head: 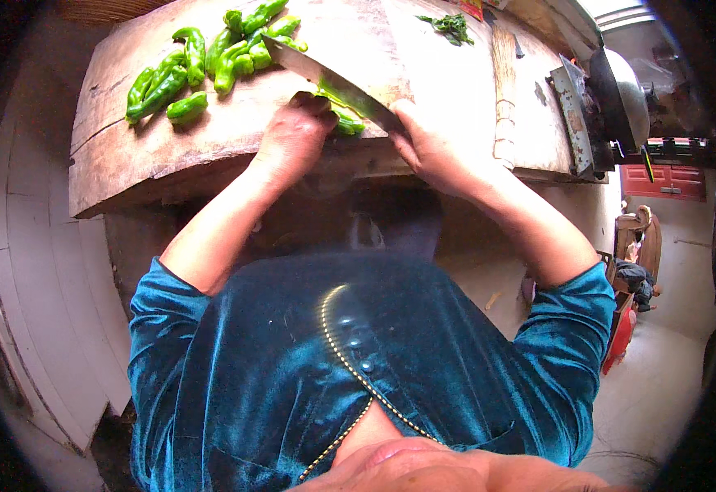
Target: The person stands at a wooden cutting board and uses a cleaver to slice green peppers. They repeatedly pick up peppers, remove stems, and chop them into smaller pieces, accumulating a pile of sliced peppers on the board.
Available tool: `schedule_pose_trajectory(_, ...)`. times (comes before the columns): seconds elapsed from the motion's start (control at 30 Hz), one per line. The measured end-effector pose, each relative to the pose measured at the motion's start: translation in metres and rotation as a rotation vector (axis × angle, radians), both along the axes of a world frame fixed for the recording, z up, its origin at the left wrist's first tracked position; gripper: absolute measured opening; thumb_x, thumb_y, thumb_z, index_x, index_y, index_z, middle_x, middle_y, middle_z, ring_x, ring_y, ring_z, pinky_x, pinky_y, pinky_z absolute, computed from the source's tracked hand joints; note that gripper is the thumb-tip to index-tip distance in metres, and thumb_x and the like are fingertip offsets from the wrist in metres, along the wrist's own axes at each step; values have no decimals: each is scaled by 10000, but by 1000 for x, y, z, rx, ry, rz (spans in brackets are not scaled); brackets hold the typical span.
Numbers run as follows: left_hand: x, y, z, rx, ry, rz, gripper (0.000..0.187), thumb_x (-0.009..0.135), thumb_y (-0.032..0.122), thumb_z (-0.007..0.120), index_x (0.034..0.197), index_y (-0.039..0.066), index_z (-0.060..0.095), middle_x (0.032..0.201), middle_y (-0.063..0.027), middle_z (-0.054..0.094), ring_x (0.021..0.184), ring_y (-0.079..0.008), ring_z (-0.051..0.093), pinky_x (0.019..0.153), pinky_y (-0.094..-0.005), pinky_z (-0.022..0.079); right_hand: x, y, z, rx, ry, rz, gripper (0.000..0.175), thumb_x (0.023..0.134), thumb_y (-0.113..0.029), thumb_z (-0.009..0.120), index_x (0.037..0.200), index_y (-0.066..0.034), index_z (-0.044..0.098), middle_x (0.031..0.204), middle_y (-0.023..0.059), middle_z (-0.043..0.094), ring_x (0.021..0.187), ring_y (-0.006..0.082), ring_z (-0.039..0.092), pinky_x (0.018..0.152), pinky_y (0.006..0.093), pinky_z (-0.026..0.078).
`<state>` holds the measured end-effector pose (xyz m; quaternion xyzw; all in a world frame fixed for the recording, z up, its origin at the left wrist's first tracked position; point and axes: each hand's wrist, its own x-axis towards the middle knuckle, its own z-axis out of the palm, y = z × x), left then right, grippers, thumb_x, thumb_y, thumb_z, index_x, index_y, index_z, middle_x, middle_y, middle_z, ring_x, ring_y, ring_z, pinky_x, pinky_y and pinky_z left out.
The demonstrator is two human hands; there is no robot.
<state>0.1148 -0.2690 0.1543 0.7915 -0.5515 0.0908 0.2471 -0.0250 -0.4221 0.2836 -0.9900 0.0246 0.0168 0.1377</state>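
In my right hand [426, 142] is the handle of a kitchen knife [333, 80], its broad blade reaching up and left over the wooden worktop. My left hand [299, 120] is curled against cut green pepper pieces [347, 122] beside the blade, near the worktop's front edge; its fingertips are hidden, and the pieces lie partly under the knife. Past the blade's tip lies a pile of whole green peppers [229, 58]. More peppers [160, 86] rest to the left, and a single short one [187, 108] sits a little apart from them.
The thick wooden worktop [112, 132] has a rough front edge. Toward its right lie a bundled straw brush [505, 92] and, farther back, dark green leaves [448, 28]. A wok [625, 95] stands beyond the right end, next to a worn metal panel [572, 114].
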Motion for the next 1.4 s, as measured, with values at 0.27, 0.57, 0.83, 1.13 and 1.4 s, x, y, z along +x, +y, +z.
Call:
schedule_pose_trajectory(0.27,1,2,-6,-52,19,-7,222,713,62,566,901,64,684,1032,-99,623,1060,-282,556,901,-376,486,10,8,-2,-84,144,-2,226,887,-172,514,1051,-17,521,807,231,632,757,397,630,690,487,500)
schedule_pose_trajectory(0.57,1,3,-6,-90,2,-23,265,692,49,556,924,68,683,968,-96,624,1016,-279,556,879,-374,485,13,3,-22,96,-34,-105,275,891,-192,529,1101,-15,514,904,258,628,853,434,609,762,481,490)
schedule_pose_trajectory(0.83,3,3,-14,-92,-27,-37,198,745,67,579,921,65,670,966,-110,618,980,-281,569,840,-378,498,-1,11,2,11,76,-12,244,896,-192,524,1058,-10,513,840,238,625,803,415,616,718,490,486)
schedule_pose_trajectory(1.13,0,7,-9,-15,0,-8,235,706,46,566,902,78,692,980,-93,624,1037,-278,558,885,-383,490,15,14,-30,-36,144,-76,267,898,-222,549,1086,-33,542,900,218,636,839,390,624,751,463,491)
schedule_pose_trajectory(1.4,8,6,-18,-163,-115,-102,168,740,58,572,888,102,640,953,-53,610,975,-254,577,805,-365,516,10,-24,-33,-184,-233,-329,389,901,-302,551,1231,-98,553,908,195,663,847,374,642,773,461,504)
